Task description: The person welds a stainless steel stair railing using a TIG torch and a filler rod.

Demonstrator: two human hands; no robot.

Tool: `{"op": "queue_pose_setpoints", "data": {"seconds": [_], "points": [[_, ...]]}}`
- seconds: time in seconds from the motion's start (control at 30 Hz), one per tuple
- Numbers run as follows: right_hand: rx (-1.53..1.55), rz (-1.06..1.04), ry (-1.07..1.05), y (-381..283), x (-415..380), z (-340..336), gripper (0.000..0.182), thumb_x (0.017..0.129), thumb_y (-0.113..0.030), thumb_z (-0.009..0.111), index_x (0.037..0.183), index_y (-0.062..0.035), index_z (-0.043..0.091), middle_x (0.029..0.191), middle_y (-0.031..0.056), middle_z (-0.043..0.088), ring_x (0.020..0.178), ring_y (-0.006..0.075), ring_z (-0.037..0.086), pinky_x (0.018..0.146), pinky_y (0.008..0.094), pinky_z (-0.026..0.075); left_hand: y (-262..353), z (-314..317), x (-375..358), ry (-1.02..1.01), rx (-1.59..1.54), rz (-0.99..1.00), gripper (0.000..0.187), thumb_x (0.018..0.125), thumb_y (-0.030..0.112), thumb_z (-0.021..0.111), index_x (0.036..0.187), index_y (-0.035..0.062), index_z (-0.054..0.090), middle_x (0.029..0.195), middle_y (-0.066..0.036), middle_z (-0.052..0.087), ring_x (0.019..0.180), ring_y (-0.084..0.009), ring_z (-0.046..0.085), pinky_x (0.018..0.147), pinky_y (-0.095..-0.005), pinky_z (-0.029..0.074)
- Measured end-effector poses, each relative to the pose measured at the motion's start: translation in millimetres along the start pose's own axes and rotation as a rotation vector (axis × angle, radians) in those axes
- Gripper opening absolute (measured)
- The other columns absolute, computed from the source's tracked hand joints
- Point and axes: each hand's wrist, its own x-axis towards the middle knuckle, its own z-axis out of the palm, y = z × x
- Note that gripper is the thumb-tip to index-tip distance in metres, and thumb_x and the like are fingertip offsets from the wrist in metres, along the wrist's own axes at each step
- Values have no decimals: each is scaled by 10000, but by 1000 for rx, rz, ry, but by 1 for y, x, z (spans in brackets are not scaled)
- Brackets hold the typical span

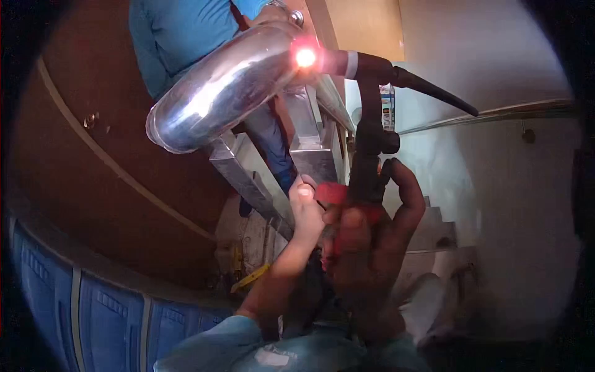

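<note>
Torch (370, 121) stands upright in the head view, its red and black handle wrapped by the right hand (365, 242). At the torch's tip a bright pinkish glow (305, 57) sits against the upper right part of a shiny curved pipe (226, 93). Below the pipe is a metal frame (313, 162) of square tubes. The left hand (307, 211), thumb up, is just beside the right, against the frame; its fingers are hidden, so I cannot tell whether it grips. Behind, 1 co-worker in a blue shirt (192, 37) has a hand (273, 13) at the pipe's top. Blue panels (111, 316) line the lower left.
</note>
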Motion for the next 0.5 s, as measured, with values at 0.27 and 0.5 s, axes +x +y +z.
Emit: {"op": "queue_pose_setpoints", "data": {"seconds": [0.27,0.5], "points": [[72,0,12,2,-1,5,683,1003,-335,588,1490,-125,157,943,162,672,536,96,530,485,241,446,-12,1,-1,53,-45,11,664,959,717,409,801,74,445,754,36,397,710,-88,394,625,-280,335],[64,14,36,-1,-1,5,687,1001,-360,585,1485,-119,161,975,180,676,536,104,537,487,247,457,-8,6,-2,71,-30,-15,712,936,767,402,811,68,447,764,33,402,725,-86,405,635,-278,346]]}}
